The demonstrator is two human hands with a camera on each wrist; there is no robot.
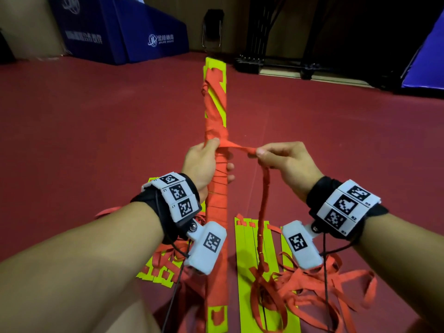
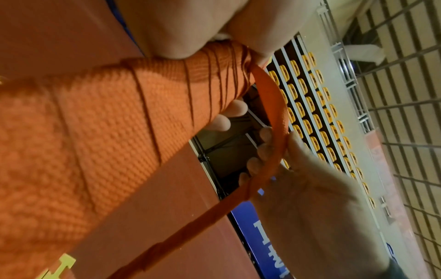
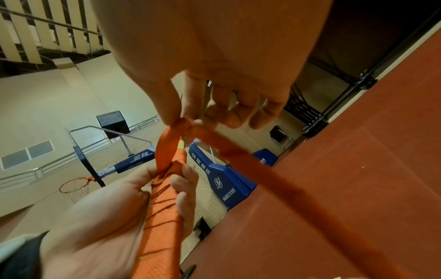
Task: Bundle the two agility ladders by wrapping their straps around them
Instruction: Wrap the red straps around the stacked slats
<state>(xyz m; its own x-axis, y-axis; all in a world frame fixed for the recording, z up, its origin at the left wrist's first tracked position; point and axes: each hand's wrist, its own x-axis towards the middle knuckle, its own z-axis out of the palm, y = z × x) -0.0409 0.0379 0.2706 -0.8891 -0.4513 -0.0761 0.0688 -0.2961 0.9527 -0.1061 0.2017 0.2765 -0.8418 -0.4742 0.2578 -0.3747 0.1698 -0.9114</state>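
A long bundle of yellow-green ladder rungs [image 1: 216,111], wound in orange strap, is held up off the floor and points away from me. My left hand [image 1: 206,162] grips the bundle at its middle, thumb on top, fingers curled round it [image 3: 183,181]. My right hand [image 1: 266,153] pinches the free orange strap [image 1: 264,195] just right of the bundle, pulling it taut from the wrap. The strap [image 2: 269,151] loops from the bundle [image 2: 107,122] through my right fingers and hangs down. A second ladder [image 1: 254,260] lies flat on the floor below, its straps loose.
Red sports floor [image 1: 96,131] all round. A tangle of loose orange strap [image 1: 319,289] lies at lower right, more rungs [image 1: 158,270] at lower left. Blue padded hoop bases [image 1: 125,34] and a folding chair [image 1: 212,28] stand at the far wall.
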